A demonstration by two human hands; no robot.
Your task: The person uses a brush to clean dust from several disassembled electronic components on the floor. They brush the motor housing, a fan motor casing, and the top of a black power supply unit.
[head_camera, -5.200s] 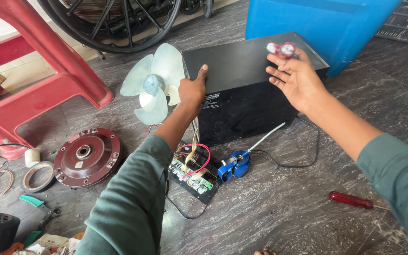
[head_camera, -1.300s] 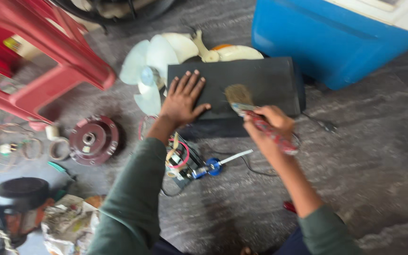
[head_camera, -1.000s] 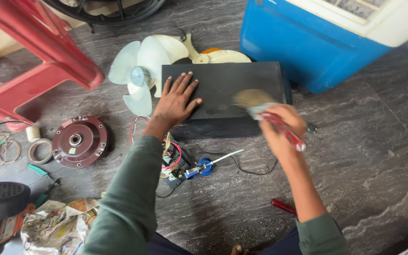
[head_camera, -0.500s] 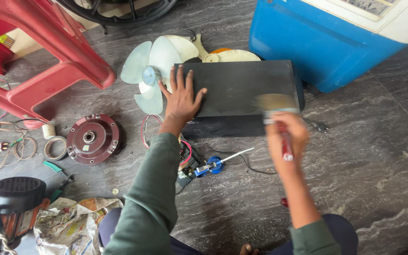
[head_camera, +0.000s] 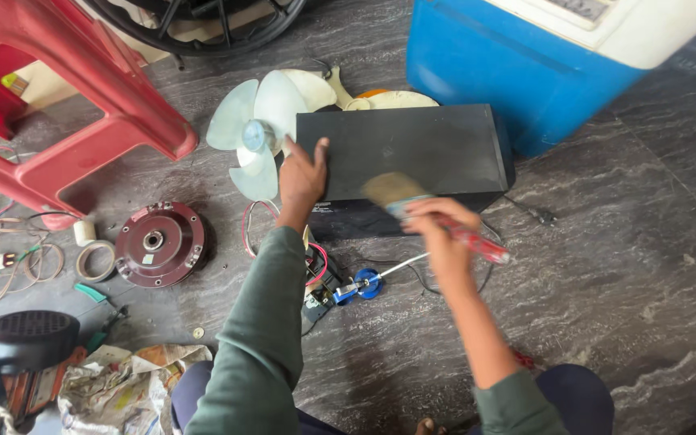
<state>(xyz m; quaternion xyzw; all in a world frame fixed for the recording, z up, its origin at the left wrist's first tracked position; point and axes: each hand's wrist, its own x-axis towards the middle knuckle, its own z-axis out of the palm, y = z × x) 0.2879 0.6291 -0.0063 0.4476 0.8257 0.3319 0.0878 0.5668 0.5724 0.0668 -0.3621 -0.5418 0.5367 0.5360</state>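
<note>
Head view, paintbrush (head_camera: 437,219) bristles up-left, right hand (head_camera: 439,234)

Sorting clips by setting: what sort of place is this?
Probably an informal appliance repair spot on a stone floor: a loose fan blade, a round motor housing and a bare circuit board with wires lie about.

Black rectangular box (head_camera: 404,153) lies on the grey stone floor (head_camera: 622,266). Left hand (head_camera: 302,179) rests on its left end; right hand (head_camera: 441,234) holds a red-handled brush (head_camera: 424,211) at its front edge. Pale plastic fan blade (head_camera: 255,133) lies just left of the box, blue plastic cooler (head_camera: 517,72) behind right, maroon round motor housing (head_camera: 159,244) front left, beside the red plastic chair (head_camera: 98,105).
</note>
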